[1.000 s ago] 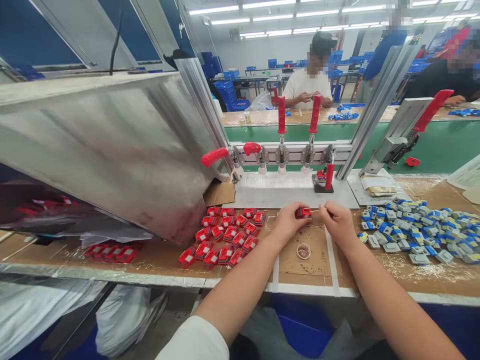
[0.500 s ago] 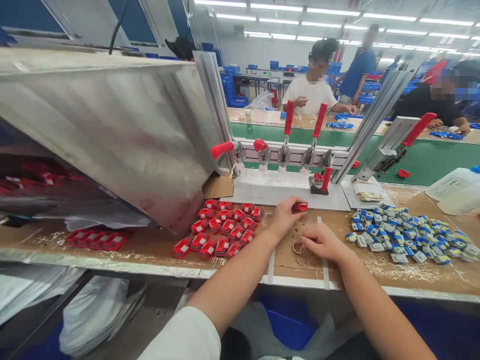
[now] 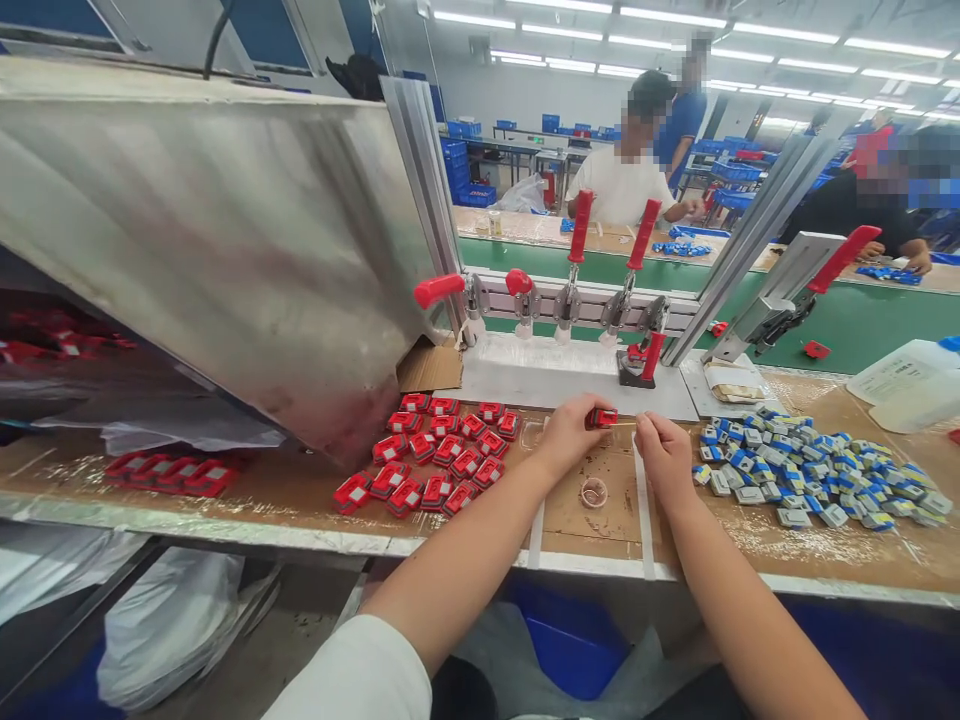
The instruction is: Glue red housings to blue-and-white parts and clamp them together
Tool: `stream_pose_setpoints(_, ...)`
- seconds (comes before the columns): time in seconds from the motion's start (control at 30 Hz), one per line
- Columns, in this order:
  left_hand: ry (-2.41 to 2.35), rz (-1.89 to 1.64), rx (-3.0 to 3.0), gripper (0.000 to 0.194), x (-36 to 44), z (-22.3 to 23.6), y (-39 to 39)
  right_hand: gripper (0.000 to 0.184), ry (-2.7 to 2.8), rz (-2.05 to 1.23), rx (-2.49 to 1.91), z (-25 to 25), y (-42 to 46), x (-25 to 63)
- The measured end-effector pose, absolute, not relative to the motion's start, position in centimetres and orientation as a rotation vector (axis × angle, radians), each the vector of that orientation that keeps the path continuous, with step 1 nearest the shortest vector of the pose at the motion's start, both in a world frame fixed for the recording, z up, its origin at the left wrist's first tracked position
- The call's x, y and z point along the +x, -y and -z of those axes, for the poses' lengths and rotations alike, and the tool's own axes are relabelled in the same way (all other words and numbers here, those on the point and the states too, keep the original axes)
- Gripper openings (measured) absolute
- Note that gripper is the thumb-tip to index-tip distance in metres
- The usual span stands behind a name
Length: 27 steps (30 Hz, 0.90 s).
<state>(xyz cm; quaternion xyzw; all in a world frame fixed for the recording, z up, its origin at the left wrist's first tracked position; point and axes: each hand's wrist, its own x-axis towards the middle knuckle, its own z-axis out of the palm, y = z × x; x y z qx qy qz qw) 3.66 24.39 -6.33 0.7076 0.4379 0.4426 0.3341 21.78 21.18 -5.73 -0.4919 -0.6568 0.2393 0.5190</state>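
My left hand [image 3: 574, 430] is closed on a small red and black plastic housing [image 3: 603, 418] and keeps it above the cardboard. In the fingers of my right hand [image 3: 664, 455] is a thin pale stick [image 3: 625, 424], its tip at the housing; whether it touches cannot be made out. Below both hands a small clear round cup [image 3: 594, 492] stands on the cardboard work area [image 3: 600, 530]. Several similar red housings [image 3: 448, 450] lie to the left of my left hand. A pile of blue and grey parts [image 3: 817, 465] spreads to the right of my right hand.
Toggle clamps with red handles [image 3: 580, 228] line a metal rail behind my hands. A large metal hood [image 3: 225, 250] slopes down at left. Far right stands a translucent jug [image 3: 907, 385]. Across the green conveyor belt [image 3: 862, 325] other people sit at work.
My right hand has lifted from the cup up to the housing, with the stick now showing. My left hand still holds the housing in about the same place.
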Motion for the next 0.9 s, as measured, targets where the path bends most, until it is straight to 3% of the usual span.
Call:
stream_pose_setpoints(0.4, -1.139, -1.103, 1.846, 0.026, 3.8, 6.3, -24.3, 0.05, 1.688, -0.551, -1.175, 5.6, -21.6, 21.4)
stream_pose_setpoints(0.73, -1.195, -1.109, 1.854, 0.03, 3.7, 6.7, -24.5, 0.045, 1.688, -0.257, -1.25, 5.3, -21.8, 21.8)
stream_pose_setpoints(0.9, -1.233, -1.121, 1.818, 0.033, 3.6, 6.8, -24.6, 0.05, 1.897, -0.497, -0.993, 4.4, -20.7, 22.0)
